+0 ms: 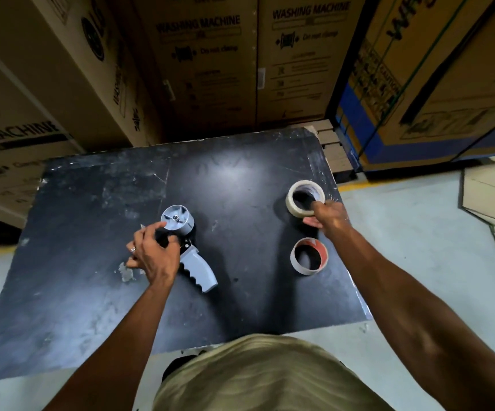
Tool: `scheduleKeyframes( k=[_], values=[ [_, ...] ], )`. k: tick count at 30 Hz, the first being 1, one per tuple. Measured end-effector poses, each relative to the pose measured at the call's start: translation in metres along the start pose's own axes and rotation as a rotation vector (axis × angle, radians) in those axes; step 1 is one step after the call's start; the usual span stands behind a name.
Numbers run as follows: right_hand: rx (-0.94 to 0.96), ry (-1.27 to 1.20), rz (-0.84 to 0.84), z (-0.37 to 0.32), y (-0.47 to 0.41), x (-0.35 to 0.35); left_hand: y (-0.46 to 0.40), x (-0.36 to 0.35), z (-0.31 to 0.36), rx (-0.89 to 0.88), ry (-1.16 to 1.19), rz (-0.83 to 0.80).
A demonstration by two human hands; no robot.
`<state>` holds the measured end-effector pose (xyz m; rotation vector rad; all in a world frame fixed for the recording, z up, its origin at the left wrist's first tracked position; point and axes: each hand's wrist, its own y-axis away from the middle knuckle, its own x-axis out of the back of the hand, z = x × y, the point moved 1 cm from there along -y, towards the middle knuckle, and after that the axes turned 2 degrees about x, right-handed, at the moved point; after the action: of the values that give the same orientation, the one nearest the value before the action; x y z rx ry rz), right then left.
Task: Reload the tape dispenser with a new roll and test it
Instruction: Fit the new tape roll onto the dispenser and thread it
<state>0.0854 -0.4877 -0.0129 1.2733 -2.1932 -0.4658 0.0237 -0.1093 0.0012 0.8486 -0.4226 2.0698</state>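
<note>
Stacked washing-machine cartons wall in a scuffed black table. On it lies the grey tape dispenser, its bare spool hub facing up; the left hand curls over its body, pinning it flat. It looks like stiff, light plastic, best held by the ribbed handle. Far right, the right hand pinches the rim of the new pale tape roll, thumb outside, fingers in the core; firm, light, sticky-edged. Nearer sits an empty cardboard core.
</note>
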Motion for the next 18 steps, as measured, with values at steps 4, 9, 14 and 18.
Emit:
scheduleKeyframes(
  k=[4,9,14,18],
  values=[
    [0.095,-0.038,-0.073,-0.018,0.015,-0.023,0.004,-0.002,0.011,0.005,-0.006,-0.012],
    [0.276,0.115,-0.26,-0.057,0.056,-0.051,0.0,-0.001,0.029,-0.09,0.261,-0.11],
    [0.324,0.248,-0.509,-0.076,0.096,-0.084,-0.01,0.009,0.051,-0.164,0.488,-0.385],
    [0.337,0.329,-0.625,-0.076,0.113,-0.111,-0.024,0.024,0.054,-0.209,0.522,-0.537]
  ],
)
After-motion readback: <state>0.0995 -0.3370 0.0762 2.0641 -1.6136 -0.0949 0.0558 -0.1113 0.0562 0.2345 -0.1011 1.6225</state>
